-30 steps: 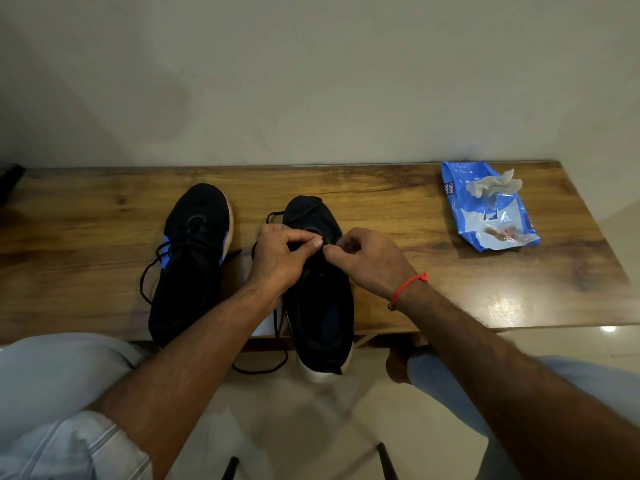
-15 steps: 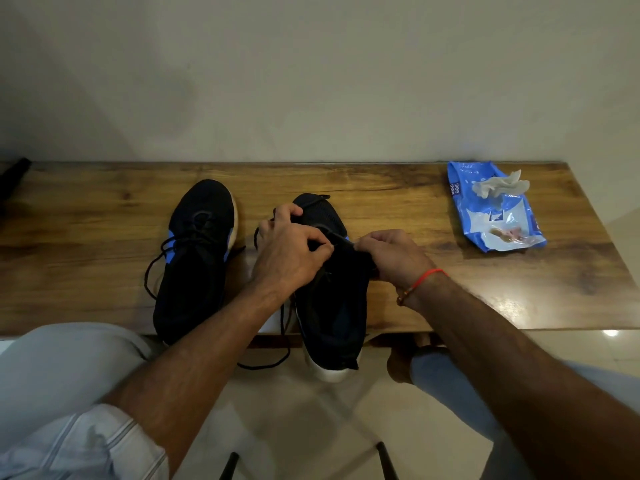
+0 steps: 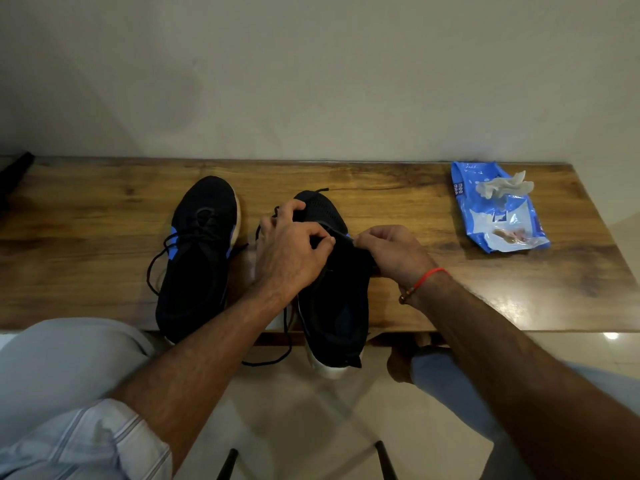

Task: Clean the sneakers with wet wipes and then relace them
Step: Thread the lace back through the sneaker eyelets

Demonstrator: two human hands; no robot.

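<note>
Both grips — left, right — curled, pinching.

Two sneakers side by side on table, wipes pack right.

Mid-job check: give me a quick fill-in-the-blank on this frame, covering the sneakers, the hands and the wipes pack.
1. Both hands, left hand and right hand, work the black lace on the sneaker to the person's ____.
2. The other sneaker has ____ accents on its sides.
3. A crumpled white wipe lies on top of the ____ wipes pack.
4. The right wrist wears a ____ thread.

Missing words: right; blue; blue; red
</note>
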